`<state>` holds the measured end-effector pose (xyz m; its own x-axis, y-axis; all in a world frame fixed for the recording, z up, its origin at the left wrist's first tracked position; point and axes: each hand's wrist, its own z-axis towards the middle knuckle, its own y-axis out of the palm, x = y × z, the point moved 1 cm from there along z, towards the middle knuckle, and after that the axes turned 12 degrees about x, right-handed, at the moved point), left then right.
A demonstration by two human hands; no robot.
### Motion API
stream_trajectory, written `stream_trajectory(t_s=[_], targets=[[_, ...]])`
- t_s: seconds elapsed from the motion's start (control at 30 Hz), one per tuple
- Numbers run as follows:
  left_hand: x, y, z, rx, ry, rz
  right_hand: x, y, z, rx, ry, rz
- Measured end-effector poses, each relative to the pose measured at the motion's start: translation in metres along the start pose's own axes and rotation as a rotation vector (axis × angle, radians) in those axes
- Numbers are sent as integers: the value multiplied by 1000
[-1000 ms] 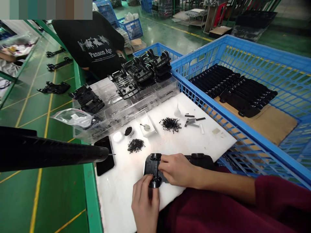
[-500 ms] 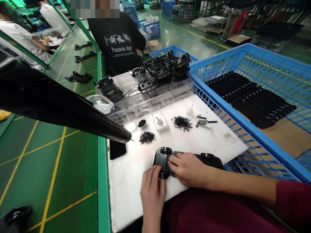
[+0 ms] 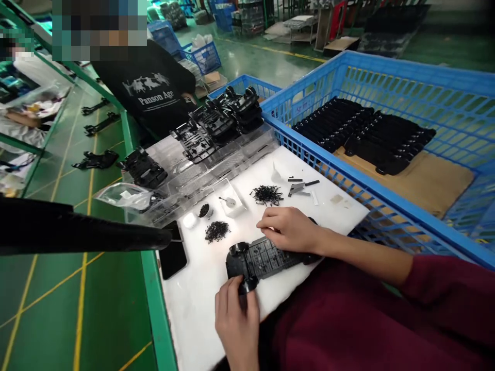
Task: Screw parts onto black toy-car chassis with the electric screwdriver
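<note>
"What's the left hand doing down there?"

"The left hand (image 3: 236, 324) comes up from the near edge of the white plastic work board (image 3: 193, 314), fingers closed around the near black wheel (image 3: 248, 284) of a black plastic toy car chassis (image 3: 266, 260)."

"And where's that chassis sitting?"

"Flat on the board, ribbed face up, close to the near edge and about midway along it."

"The right hand?"

"The right arm reaches in from the right in a dark red sleeve (image 3: 444, 293). The right hand (image 3: 288, 230) is palm down, fingers curled, over the chassis's far side. It's touching, but I can't tell from here whether it's gripping."

"What's around them on the board?"

"Beyond the right hand is a heap of black screws (image 3: 266, 195). A second heap of black screws (image 3: 216, 232) lies just past the left wrist, toward the board's left edge. A black smartphone (image 3: 173, 255) lies on that edge, under the thin tip of a long, tapered black tool (image 3: 85, 232)."

"And past the far edge?"

"A clear plastic tray (image 3: 216, 165) with more black chassis (image 3: 220, 121) stacked on it, and, off the right edge, a blue mesh plastic crate (image 3: 386, 77) holding rows of black plastic parts (image 3: 359, 136) on brown cardboard (image 3: 421, 190)."
</note>
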<state>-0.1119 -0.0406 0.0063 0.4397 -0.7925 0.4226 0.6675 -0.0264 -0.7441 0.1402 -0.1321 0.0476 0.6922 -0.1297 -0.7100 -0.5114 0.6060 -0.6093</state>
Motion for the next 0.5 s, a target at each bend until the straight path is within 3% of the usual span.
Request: stream_trajectory(t_s=[0.1, 0.17, 0.23, 0.3, 0.33, 0.43, 0.5], targets=[[-14, -18, 8, -179, -31, -90, 2, -6, 12, 39, 8, 67], [-27, -38, 23, -275, -167, -151, -5, -12, 27, 66, -24, 165], [-38, -58, 48, -150, -331, -247, -21, -19, 54, 91, -54, 312], [-44, -69, 78, 90, -453, -322, -45, -23, 91, 86, -56, 511], [-44, -70, 92, 219, -450, -339, -61, -24, 112, 61, -67, 602], [-41, -62, 121, 391, -417, -302, -114, -17, 171, -77, -216, 770], [-37, -51, 120, 433, -416, -200, -144, -6, 197, -152, -299, 792]])
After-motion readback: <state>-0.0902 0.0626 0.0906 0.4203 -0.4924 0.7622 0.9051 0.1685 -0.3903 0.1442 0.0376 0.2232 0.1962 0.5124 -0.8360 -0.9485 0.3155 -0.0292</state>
